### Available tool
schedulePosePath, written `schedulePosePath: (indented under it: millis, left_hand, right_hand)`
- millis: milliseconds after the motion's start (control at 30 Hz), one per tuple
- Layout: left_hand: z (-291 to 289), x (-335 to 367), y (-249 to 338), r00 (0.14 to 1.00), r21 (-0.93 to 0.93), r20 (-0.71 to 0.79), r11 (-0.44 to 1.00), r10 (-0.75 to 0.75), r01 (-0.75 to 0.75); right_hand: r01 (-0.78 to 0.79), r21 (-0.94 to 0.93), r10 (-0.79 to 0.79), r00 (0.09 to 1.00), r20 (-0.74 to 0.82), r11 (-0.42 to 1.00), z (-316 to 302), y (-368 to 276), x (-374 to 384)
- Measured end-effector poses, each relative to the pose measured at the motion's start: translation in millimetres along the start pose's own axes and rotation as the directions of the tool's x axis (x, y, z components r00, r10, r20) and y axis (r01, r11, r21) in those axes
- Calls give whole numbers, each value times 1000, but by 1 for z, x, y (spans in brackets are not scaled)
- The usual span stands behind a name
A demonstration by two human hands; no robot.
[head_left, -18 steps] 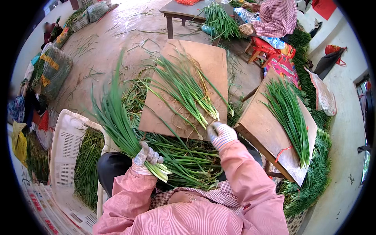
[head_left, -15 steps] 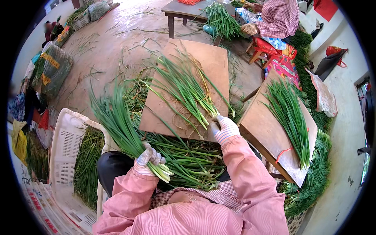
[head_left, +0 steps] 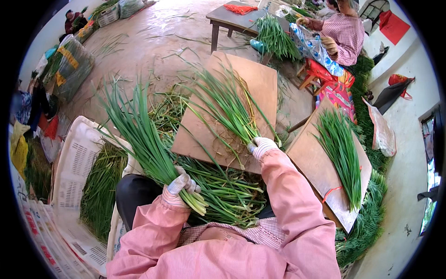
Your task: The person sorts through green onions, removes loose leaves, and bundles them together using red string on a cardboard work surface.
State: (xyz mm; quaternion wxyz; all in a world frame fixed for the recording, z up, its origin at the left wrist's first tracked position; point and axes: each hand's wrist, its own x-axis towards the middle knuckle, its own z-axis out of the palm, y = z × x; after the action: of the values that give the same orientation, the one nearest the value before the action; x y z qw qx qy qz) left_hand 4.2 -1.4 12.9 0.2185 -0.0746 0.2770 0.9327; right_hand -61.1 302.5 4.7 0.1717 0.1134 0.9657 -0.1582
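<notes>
Here's the left hand, gloved, just off the near left corner of the wooden board, and its fingers are wrapped firmly round a bundle of green stalks! The pale ends poke out below the fist, toward the wearer, while the leaves fan up and away past the board's left edge. That left elbow is sharply bent, forearm tucked close to the body.

Over to the right hand, out at the board's near right corner on a straighter arm, back of the glove turned up. Thumb and fingers are pinched on the pale ends of the loose stalks; the undersides of those fingers are hidden. The loose stalks themselves lie along the board, leaves splayed toward its far edge, a few yellowed ones among them.

Below the board's near edge, a heap of greens spreads over the lap. Right of the board, a side table carries a neat green bunch, red tie beside it. Left of the board stands a white crate, greens inside; beyond its far right corner sits a co-worker.
</notes>
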Motion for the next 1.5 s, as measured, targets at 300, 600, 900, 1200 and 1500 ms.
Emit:
schedulePosePath:
  millis: [300, 600, 900, 1200, 1500]
  left_hand:
    - [-6, -15, 9, 992, 21, 5, 992, 127, -127]
    - [-9, -28, 7, 995, -32, -9, 994, 103, -104]
    - [-16, -45, 7, 993, -12, -63, 995, 97, -98]
    - [5, -49, -11, 999, -150, -45, 989, -19, 12]
    - [-8, -49, -7, 995, -135, -98, 990, 33, -46]
  right_hand:
    - [20, 514, 123, 963, -242, 857, -77, 16, -3]
    - [-487, 779, 256, 873, 416, 396, -25, 25, -93]
    - [-43, 945, 163, 987, -11, 323, -93, -29, -112]
    - [-170, -491, 228, 972, 61, 855, -134, 34, -44]
    - [96, 826, 21, 991, -129, 556, -280, -29, -97]
